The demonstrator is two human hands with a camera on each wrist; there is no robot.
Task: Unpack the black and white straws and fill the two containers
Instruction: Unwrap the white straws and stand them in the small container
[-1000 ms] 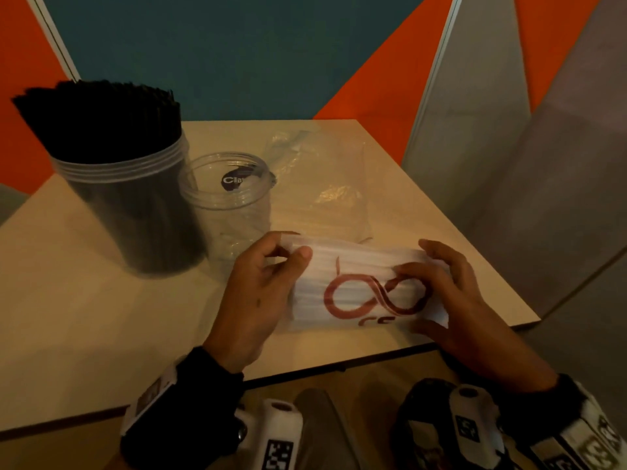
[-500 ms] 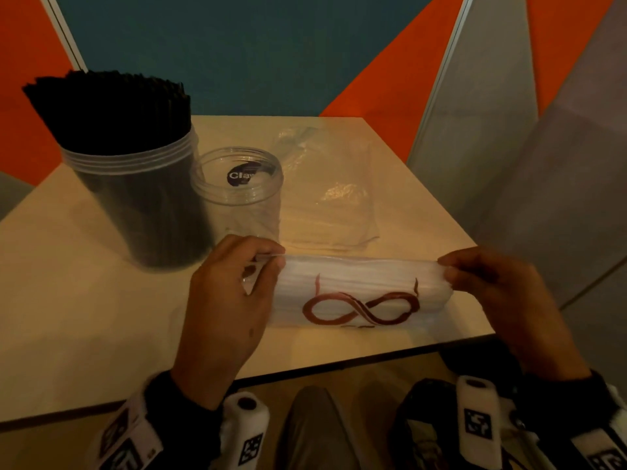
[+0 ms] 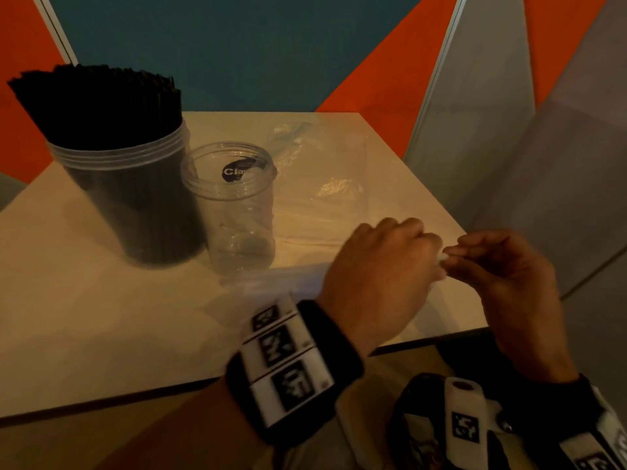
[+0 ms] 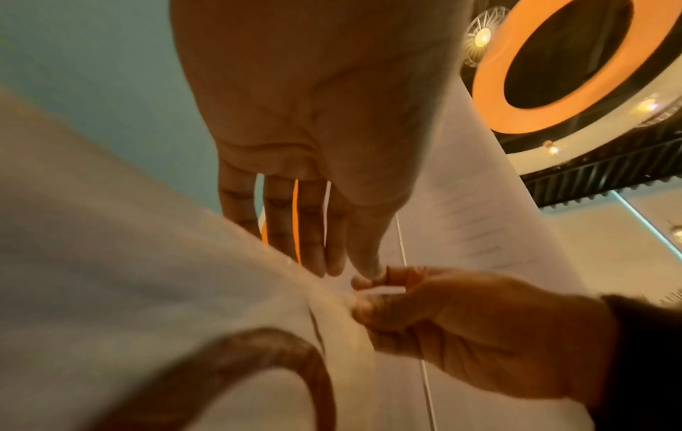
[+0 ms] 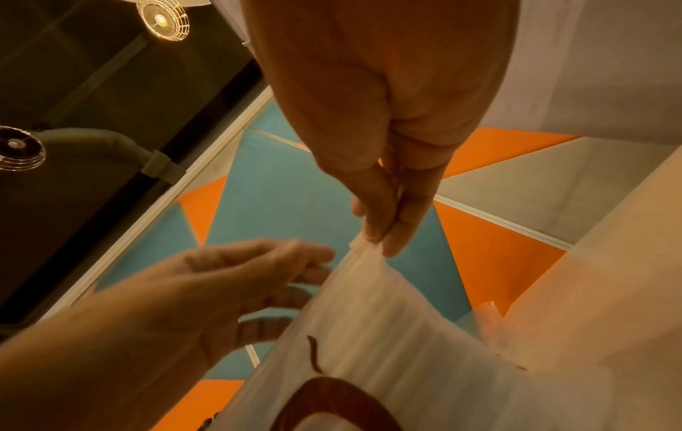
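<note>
The packet of white straws [image 4: 147,277], white with a dark red loop logo, is held up between my hands near the table's front right corner. In the head view my left hand [image 3: 431,252] covers it, and only a white tip [image 3: 442,258] shows. My right hand [image 5: 380,239] pinches the packet's [image 5: 387,320] top end between thumb and forefinger. My left hand [image 5: 306,268] curls its fingers round the same end, right beside the right fingers. A large clear container [image 3: 135,205] at the left is packed with black straws [image 3: 101,106]. The smaller clear jar [image 3: 234,198] beside it holds nothing.
A crumpled clear plastic bag [image 3: 322,171] lies flat on the beige table [image 3: 84,300] behind my hands. The table's front edge runs just below my wrists, and its right edge is close to my right hand. Orange, teal and grey wall panels stand behind.
The packet lay sideways with a hand at each end. My left hand has crossed to the right end, next to my right hand, and now hides the packet from the head view.
</note>
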